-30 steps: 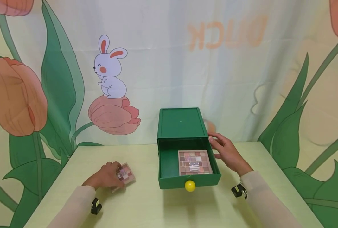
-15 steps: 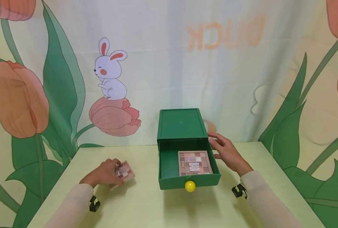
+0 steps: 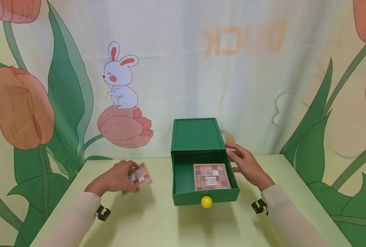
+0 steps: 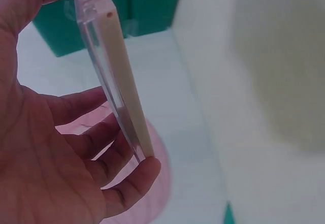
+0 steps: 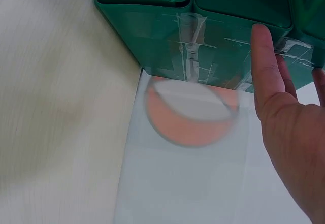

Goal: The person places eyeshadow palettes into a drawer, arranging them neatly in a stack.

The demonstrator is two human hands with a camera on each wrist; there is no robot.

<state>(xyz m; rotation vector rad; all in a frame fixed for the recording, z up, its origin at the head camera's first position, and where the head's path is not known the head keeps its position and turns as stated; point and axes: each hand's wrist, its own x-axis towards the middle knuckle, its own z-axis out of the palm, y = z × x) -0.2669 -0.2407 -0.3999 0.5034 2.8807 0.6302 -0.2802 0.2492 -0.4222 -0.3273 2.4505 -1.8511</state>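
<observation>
In the head view my left hand (image 3: pixel 118 178) grips an eyeshadow palette (image 3: pixel 141 175) by its edges, held above the table left of the green drawer box (image 3: pixel 198 133). The left wrist view shows the palette (image 4: pixel 122 61) edge-on, between the thumb at the top and the fingers below, with a clear lid and pale base. The box's drawer, with a yellow knob (image 3: pixel 206 202), is pulled out. Another eyeshadow palette (image 3: pixel 211 176) lies flat inside it, toward the right. My right hand (image 3: pixel 247 166) touches the box's right side with extended fingers; some fingertips are hidden.
The box stands on a pale table (image 3: pixel 158 223) near the back edge. Behind hangs a curtain (image 3: pixel 183 75) printed with tulips and a rabbit. Clear tape (image 5: pixel 192 51) runs along the box's side in the right wrist view.
My left hand has raised the palette off the table and carried it slightly toward the back and right. The right hand has stayed at the box's side.
</observation>
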